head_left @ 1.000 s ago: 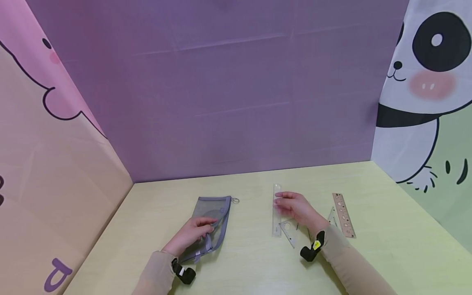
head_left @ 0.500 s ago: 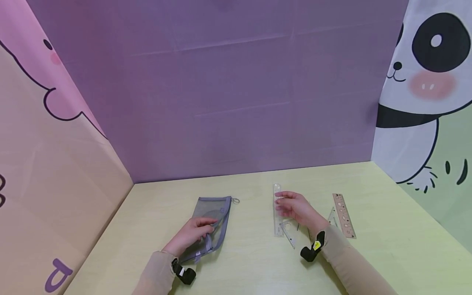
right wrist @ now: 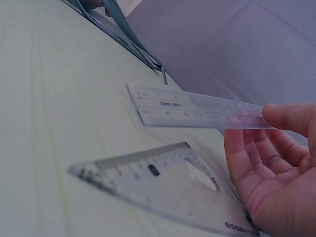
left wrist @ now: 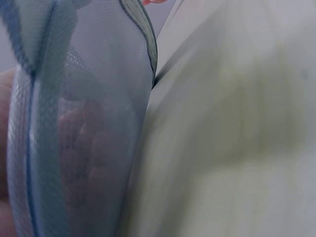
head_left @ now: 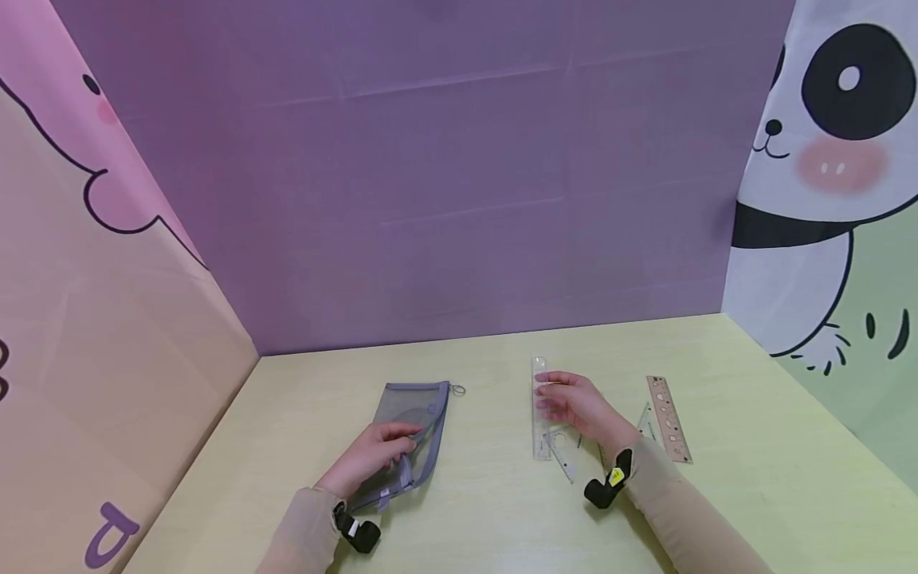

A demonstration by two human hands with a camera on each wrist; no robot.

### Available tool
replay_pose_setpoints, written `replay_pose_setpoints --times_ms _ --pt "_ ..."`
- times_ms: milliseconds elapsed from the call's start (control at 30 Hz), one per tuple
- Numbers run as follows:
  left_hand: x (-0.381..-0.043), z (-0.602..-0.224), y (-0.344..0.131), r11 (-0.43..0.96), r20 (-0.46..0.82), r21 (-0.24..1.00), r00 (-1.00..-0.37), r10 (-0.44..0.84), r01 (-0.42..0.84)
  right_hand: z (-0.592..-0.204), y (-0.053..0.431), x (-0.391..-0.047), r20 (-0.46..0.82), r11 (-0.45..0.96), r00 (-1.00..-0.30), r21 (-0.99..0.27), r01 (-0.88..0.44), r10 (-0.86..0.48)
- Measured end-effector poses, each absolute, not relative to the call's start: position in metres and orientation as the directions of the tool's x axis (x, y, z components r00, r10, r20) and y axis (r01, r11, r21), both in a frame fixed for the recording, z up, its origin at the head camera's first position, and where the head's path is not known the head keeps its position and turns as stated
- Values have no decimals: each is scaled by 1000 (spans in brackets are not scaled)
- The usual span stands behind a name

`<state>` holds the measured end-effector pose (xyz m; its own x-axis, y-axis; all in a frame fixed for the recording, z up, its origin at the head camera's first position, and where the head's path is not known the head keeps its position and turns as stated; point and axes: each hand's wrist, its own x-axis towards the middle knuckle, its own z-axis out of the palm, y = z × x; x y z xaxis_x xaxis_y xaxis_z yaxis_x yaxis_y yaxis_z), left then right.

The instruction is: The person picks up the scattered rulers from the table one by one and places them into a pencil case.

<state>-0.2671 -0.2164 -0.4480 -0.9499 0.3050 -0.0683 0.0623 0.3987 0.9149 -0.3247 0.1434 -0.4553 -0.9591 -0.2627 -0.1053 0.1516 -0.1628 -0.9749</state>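
My left hand (head_left: 373, 456) holds a grey mesh zip pouch (head_left: 412, 402) by its edge, on the left side of the table. In the left wrist view, the see-through mesh (left wrist: 111, 98) fills the left part, and blurred fingers show behind it. My right hand (head_left: 584, 405) pinches a clear plastic ruler (head_left: 540, 448) between thumb and fingers. The right wrist view shows the ruler (right wrist: 192, 109) lifted off the table at this end. Below that hand lies a clear set square (right wrist: 148, 185) with a round cut-out, partly covered by the hand in the head view.
Right of my right wrist lie a pinkish stencil ruler (head_left: 669, 418) and a second clear triangle (head_left: 649, 422), partly hidden by the arm. A small loop (head_left: 457, 391) sticks out from the pouch's far corner. A purple cloth wall (head_left: 459, 199) borders the pale table (head_left: 488, 526) at the back.
The clear ruler has shifted very slightly to the right at its near end between the first frame and now. Both hands otherwise keep their places.
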Motion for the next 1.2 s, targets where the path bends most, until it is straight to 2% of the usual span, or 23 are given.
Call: replay_pose_setpoints --times_ms 1200 --pt "-268 -450 -217 397 -67 916 -950 306 64 -452 142 -322 -98 -214 -949 -963 166 -298"
